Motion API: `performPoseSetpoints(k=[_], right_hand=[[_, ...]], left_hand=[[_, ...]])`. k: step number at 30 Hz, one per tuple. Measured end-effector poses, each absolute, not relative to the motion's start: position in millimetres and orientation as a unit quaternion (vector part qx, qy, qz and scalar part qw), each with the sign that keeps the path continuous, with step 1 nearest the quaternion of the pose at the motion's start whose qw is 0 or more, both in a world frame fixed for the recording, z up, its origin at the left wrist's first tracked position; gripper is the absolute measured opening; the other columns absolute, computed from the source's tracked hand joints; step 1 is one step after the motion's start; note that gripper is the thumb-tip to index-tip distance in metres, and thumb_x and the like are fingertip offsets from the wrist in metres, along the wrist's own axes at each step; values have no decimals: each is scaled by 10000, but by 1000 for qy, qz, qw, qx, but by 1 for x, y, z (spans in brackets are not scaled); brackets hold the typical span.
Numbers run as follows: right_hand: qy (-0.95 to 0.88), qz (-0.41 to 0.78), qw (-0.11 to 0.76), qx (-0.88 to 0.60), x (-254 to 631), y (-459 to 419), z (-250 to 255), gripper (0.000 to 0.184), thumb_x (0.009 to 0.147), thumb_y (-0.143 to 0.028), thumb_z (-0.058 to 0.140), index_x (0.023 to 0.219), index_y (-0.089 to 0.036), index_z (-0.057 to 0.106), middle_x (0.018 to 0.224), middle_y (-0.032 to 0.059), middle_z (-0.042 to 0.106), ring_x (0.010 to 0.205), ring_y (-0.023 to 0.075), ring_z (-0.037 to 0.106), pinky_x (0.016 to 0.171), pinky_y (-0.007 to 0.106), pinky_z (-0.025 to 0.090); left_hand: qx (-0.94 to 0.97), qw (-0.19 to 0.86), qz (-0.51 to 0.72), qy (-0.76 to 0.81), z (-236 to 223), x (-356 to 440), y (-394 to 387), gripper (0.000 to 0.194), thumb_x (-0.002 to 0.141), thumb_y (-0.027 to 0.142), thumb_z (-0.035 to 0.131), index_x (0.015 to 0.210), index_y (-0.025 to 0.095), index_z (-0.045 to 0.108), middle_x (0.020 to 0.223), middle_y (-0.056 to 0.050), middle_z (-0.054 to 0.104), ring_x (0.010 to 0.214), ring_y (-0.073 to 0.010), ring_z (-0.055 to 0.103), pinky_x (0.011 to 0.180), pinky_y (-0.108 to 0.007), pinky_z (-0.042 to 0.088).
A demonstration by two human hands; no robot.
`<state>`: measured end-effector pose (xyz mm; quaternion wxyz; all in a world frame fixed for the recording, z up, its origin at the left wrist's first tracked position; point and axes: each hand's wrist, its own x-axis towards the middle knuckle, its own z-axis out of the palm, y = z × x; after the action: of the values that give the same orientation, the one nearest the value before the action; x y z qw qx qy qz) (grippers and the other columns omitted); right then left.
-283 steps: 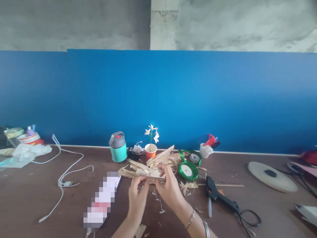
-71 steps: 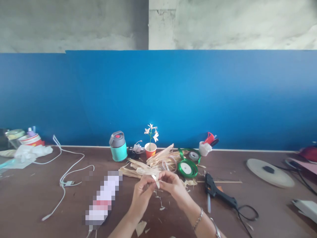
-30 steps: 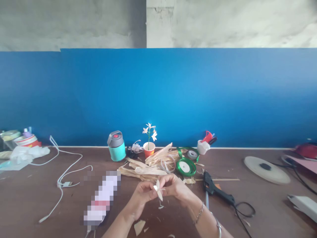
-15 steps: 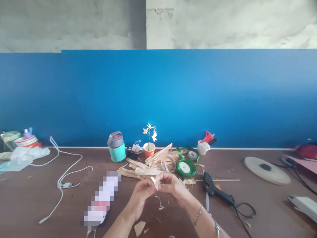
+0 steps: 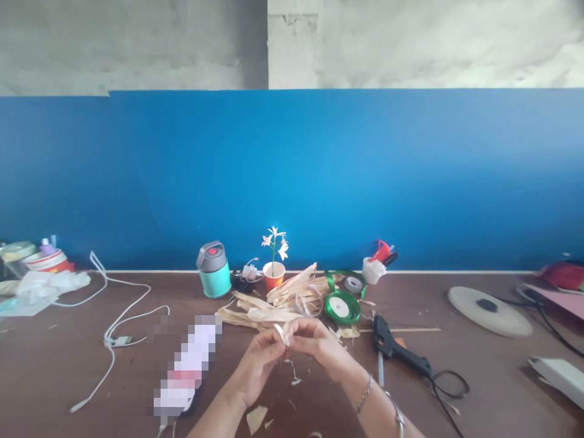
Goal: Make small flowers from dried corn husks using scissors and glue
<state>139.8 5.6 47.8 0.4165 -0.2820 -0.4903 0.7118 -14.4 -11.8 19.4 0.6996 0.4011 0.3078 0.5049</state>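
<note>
Between my fingertips is a small pale piece of dried husk (image 5: 282,334), bent and partly covered by the fingers. My left hand (image 5: 260,359) pinches it from the left. My right hand (image 5: 318,345), with bracelets on its wrist, grips it from the right, so the two hands almost meet. Just beyond them lies a heap of dried corn husks (image 5: 264,312). Behind the heap, a paper cup (image 5: 274,280) holds a stem of pale flowers (image 5: 275,241). Husk scraps (image 5: 257,420) are scattered on the brown table below my hands.
Right of the husks are a green ribbon roll (image 5: 341,307), a thin stick (image 5: 406,330) and a black glue gun (image 5: 396,347) with its cord. A turquoise flask (image 5: 215,275), a blurred-out phone-like object (image 5: 189,365) and white cables (image 5: 112,328) are at left. A blue partition (image 5: 292,170) stands behind.
The pale husk piece is more bent and sits lower between my fingers. My hands stay together in nearly the same place; the whole view has shifted very slightly.
</note>
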Motion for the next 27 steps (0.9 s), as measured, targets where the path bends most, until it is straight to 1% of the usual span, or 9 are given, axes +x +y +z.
performPoseSetpoints(k=[4,7,10,13,16,18,24,27], right_hand=[[-501,711,408,-279,140,5,50,319,583,-398,823,679,-151,644,651,-7,643,606,126,585,659,278,459],[-499,700,418,-294,138,5,51,322,568,-392,830,679,-154,643,670,-5,642,616,124,580,645,261,445],[-484,670,449,-340,135,6,50,305,555,-368,834,651,-160,634,645,-16,621,590,106,536,603,235,414],[-496,592,484,-412,131,4,48,273,581,-386,804,617,-167,643,580,-23,581,531,99,461,539,234,371],[-548,494,509,-443,126,1,48,197,641,-362,747,626,-174,689,636,11,608,598,140,489,563,261,376],[-575,457,515,-442,124,-1,48,158,661,-324,720,610,-176,698,671,28,619,652,165,512,594,273,383],[-589,451,516,-427,122,0,44,149,676,-310,694,617,-173,686,650,17,596,635,157,502,588,266,371],[-609,432,512,-425,123,2,41,146,682,-288,677,600,-168,658,631,5,580,611,142,480,571,254,354]], left_hand=[[398,709,504,291,18,-16,-11,256,591,378,808,586,166,664,678,-10,591,673,-135,482,679,-255,363],[407,693,515,298,19,-16,-11,255,617,371,793,576,168,643,661,-1,588,666,-136,489,674,-257,366],[441,634,536,341,18,-16,-10,253,669,373,754,590,165,631,652,2,587,679,-145,502,671,-255,375],[475,533,570,408,14,-17,-8,240,706,383,717,641,162,649,635,5,580,641,-141,497,638,-247,384],[509,435,592,449,11,-18,-7,219,727,381,689,708,165,668,680,-7,611,656,-158,527,655,-257,409],[535,392,592,457,10,-19,-7,201,741,366,673,715,167,660,726,-20,632,701,-178,558,685,-265,425],[584,347,583,445,15,-19,-9,147,777,308,628,732,170,648,774,-39,645,769,-200,596,745,-284,453],[593,332,582,447,17,-18,-10,161,783,302,608,697,170,639,748,-34,630,746,-193,592,723,-280,459]])
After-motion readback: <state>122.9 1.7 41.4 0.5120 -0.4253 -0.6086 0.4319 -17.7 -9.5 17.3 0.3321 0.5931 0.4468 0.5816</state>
